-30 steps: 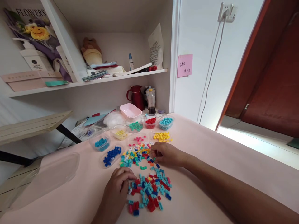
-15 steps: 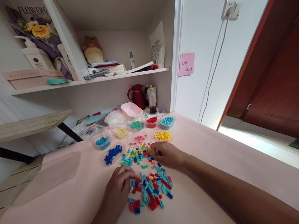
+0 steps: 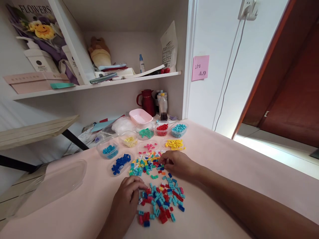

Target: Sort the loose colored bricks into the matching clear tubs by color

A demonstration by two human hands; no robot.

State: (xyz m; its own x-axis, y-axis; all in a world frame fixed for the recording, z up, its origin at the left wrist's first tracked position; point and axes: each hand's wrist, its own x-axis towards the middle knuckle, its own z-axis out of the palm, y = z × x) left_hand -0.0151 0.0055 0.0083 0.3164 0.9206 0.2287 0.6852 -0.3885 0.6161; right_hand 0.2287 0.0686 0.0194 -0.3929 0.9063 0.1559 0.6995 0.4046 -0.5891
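Two loose piles of small coloured bricks lie on the pale pink table (image 3: 224, 159): a near pile (image 3: 161, 200) of red, teal and blue pieces and a far pile (image 3: 146, 162) with yellow, white and teal mixed in. My left hand (image 3: 127, 199) rests with curled fingers at the left edge of the near pile. My right hand (image 3: 175, 162) sits at the right side of the far pile, fingertips pinched among the bricks; what they hold is hidden. Clear cups behind hold sorted bricks: dark blue (image 3: 121, 163), teal (image 3: 108, 150), pale yellow (image 3: 130, 141), green (image 3: 146, 133), red (image 3: 161, 127), light blue (image 3: 178, 128).
A yellow brick heap (image 3: 174, 144) and a few pink bricks (image 3: 149, 146) lie by the cups. A pink tub (image 3: 141, 117), red jug (image 3: 147, 101) and bottle (image 3: 163, 106) stand at the back. A clear lid (image 3: 57, 182) lies left. Shelves sit above.
My right hand has shifted slightly among the far pile's bricks. My left hand stays at the near pile. The view has drifted a little.
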